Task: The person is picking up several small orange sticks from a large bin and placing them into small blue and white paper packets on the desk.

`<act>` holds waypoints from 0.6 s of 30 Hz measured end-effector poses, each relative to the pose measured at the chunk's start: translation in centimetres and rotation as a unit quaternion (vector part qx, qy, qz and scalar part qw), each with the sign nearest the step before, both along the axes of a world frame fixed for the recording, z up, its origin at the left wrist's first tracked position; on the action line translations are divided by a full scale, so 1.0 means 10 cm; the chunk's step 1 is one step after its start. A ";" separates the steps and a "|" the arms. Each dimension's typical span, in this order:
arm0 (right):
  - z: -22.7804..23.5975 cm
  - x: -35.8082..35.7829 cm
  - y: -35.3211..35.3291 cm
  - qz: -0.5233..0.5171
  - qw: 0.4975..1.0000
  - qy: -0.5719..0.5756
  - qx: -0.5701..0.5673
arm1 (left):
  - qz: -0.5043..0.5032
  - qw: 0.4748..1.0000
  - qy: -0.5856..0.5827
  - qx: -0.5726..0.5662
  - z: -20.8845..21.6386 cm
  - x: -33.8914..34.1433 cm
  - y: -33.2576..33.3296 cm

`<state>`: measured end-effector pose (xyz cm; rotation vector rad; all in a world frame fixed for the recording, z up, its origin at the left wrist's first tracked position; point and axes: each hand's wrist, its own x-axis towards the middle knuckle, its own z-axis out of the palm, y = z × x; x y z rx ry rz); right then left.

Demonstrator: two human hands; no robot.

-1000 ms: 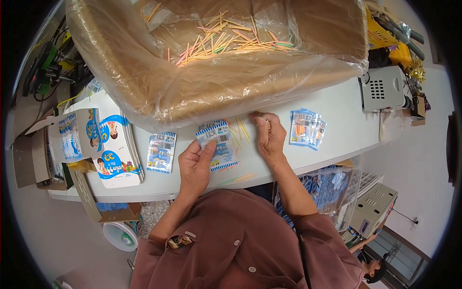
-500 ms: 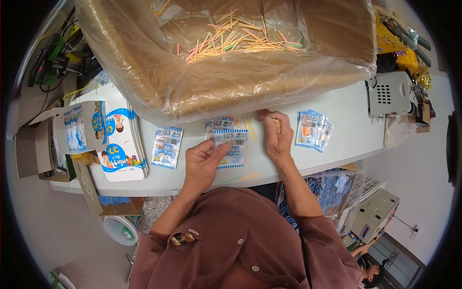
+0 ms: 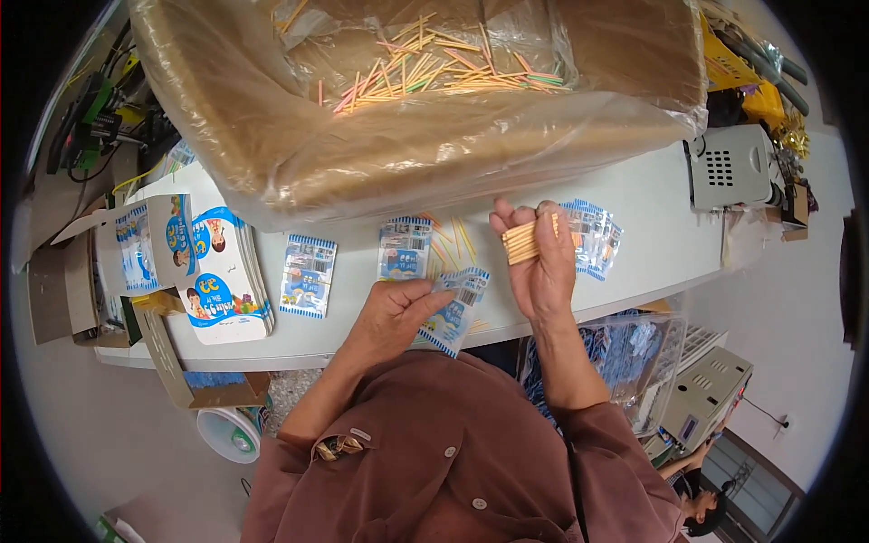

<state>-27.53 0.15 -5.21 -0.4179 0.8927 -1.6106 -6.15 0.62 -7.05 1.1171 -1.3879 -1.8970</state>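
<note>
My left hand (image 3: 387, 321) pinches a small clear packet with blue-and-white printing (image 3: 457, 315), which hangs tilted near the table's front edge. My right hand (image 3: 549, 276), palm turned up, is closed around a bundle of thin tan sticks (image 3: 525, 242). Just behind the left hand, a similar packet (image 3: 404, 248) lies flat beside a few loose yellow and orange sticks (image 3: 462, 237). Another packet (image 3: 308, 277) rests farther left. Beyond the right hand, several overlapping packets (image 3: 594, 237) lie on the table.
A large box lined with clear plastic (image 3: 434, 167) spans the far side, with many coloured sticks (image 3: 416, 77) inside. Printed flat cartons (image 3: 222, 312) are stacked left, beside an open carton of packets (image 3: 136, 244). A grey machine (image 3: 735, 170) stands right; a clear bin (image 3: 647, 353) sits below the table edge.
My right hand has drawn back from the box's edge and turned palm up, showing the bundle. The left hand has tilted its packet and brought it nearer. The lined box has shifted slightly.
</note>
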 end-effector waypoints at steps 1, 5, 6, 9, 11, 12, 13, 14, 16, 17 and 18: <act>-0.01 0.00 0.06 0.001 1.000 0.000 -0.010 | -0.019 1.000 -0.002 0.003 0.08 -0.01 -0.03; 0.04 0.02 0.15 -0.018 0.999 -0.011 -0.025 | -0.052 0.998 0.019 0.031 0.10 -0.07 -0.01; 0.08 0.03 0.14 -0.013 0.999 -0.033 -0.038 | -0.054 0.998 0.019 0.032 0.07 -0.06 0.00; 0.16 0.11 0.13 0.001 0.997 -0.054 -0.056 | -0.116 0.992 -0.010 0.051 0.01 -0.05 -0.01; 0.16 0.14 0.14 0.013 0.997 -0.054 -0.061 | -0.122 0.992 0.001 0.037 0.03 -0.07 -0.01; 0.15 0.15 0.15 0.018 0.997 -0.047 -0.053 | -0.121 0.992 0.000 0.037 0.05 -0.08 -0.02; 0.13 0.16 0.16 0.024 0.998 -0.040 -0.045 | -0.122 0.992 0.003 0.045 0.06 -0.09 -0.02; 0.13 0.17 0.17 0.025 0.998 -0.041 -0.044 | -0.122 0.991 0.005 0.053 0.08 -0.10 -0.02; 0.12 0.20 0.19 0.047 0.998 -0.005 -0.045 | -0.113 0.992 0.004 0.049 0.03 -0.09 0.01; 0.11 0.22 0.20 0.048 0.998 -0.006 -0.045 | -0.106 0.993 0.004 0.044 0.01 -0.09 0.02; 0.10 0.22 0.21 0.065 0.997 -0.007 -0.042 | -0.105 0.994 0.004 0.045 0.01 -0.08 0.01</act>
